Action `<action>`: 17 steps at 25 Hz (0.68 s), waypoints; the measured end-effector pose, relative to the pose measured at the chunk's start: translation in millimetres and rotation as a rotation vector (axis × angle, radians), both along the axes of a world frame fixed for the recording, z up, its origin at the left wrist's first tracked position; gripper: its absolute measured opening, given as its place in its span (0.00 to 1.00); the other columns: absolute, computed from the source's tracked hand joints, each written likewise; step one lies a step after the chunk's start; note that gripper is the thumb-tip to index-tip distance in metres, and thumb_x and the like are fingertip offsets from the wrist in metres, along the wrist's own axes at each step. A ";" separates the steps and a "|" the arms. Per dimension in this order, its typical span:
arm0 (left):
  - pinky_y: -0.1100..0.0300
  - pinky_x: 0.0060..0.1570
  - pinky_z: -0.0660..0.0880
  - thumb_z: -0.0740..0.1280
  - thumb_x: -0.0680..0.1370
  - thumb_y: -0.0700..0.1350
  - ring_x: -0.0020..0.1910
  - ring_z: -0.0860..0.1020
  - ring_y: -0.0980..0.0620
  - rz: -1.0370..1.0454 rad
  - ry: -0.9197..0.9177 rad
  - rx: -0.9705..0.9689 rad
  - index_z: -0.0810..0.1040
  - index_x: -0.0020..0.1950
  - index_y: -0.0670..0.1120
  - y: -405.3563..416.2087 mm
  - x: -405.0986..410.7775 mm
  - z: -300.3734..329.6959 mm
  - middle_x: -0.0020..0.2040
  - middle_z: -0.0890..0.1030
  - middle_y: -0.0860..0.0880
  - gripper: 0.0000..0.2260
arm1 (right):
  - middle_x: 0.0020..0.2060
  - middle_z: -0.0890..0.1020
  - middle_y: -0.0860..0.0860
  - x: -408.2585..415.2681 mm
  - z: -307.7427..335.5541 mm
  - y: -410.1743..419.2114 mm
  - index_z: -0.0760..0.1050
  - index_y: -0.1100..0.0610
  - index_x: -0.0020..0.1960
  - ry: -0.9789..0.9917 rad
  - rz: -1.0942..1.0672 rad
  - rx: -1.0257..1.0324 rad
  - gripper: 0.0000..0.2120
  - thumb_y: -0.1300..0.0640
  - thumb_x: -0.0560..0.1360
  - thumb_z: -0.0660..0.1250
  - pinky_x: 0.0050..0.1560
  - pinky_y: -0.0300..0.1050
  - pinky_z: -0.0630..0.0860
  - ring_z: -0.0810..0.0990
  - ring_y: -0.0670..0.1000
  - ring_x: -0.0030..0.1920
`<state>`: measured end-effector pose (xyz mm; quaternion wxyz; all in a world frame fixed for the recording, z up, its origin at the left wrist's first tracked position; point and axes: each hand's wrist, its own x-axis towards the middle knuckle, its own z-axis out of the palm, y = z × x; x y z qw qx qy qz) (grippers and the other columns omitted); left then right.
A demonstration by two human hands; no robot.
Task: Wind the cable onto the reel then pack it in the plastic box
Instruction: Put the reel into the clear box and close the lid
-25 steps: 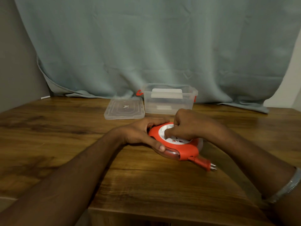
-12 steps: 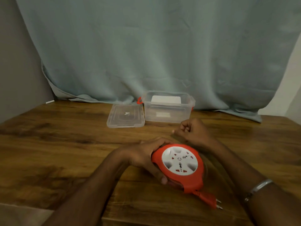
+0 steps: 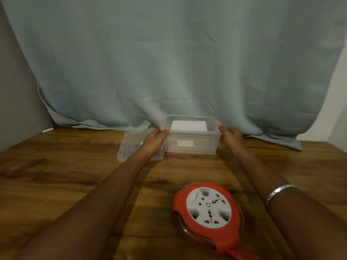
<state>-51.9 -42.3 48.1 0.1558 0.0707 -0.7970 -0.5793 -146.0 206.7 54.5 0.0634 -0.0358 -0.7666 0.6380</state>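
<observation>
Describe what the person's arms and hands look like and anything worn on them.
Both forearms are bare, with no sleeves and no gloves in view. The left hand wears nothing visible. The right hand is also bare, and a thin silver metal bangle circles the right forearm. No watch or rings can be made out.

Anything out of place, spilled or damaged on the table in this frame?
Nothing stands out. The cable reel lies flat and wound, the lid lies beside the open plastic box, and both hands, left hand and right hand, reach its ends.
</observation>
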 end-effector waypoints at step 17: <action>0.42 0.63 0.81 0.76 0.76 0.61 0.69 0.78 0.49 0.175 0.201 -0.069 0.61 0.80 0.61 49.4 119.9 -54.8 0.73 0.77 0.51 0.37 | 0.67 0.81 0.59 183.4 3.1 36.4 0.73 0.57 0.72 -0.015 0.020 0.169 0.20 0.48 0.84 0.66 0.45 0.49 0.79 0.81 0.57 0.58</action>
